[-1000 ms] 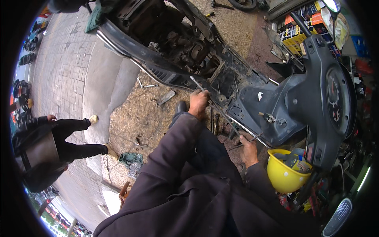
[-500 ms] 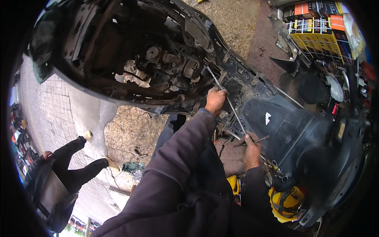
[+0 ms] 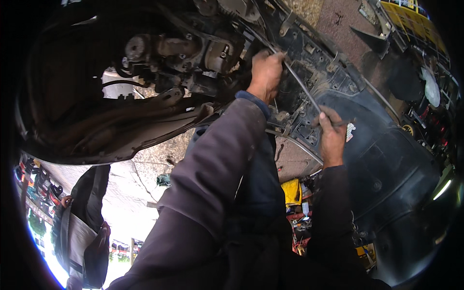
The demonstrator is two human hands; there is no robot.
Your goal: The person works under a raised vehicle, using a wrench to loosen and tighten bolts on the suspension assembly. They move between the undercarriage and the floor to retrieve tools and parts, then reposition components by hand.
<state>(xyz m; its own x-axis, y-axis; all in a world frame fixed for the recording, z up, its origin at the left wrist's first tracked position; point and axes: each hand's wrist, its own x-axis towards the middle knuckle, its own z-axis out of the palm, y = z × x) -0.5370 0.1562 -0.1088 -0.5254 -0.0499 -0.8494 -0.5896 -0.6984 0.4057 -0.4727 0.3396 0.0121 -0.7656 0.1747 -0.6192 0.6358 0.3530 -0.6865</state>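
Rod [image 3: 304, 87] of metal is stretching slantwise over the dark scooter body [image 3: 386, 159]. The left hand [image 3: 267, 72] is holding the rod's upper part in a closed grip; the right hand [image 3: 332, 139] is gripping, also closed, the crossbar [image 3: 351, 121] at the lower end.

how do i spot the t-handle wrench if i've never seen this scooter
Find the big dark scooter with its mechanical parts exposed. Over its black floor section, the left hand and right hand grip a thin, straight T-handle wrench. Unlike the silver rail along the scooter's edge, it spans both hands, with a short crossbar at the right one.
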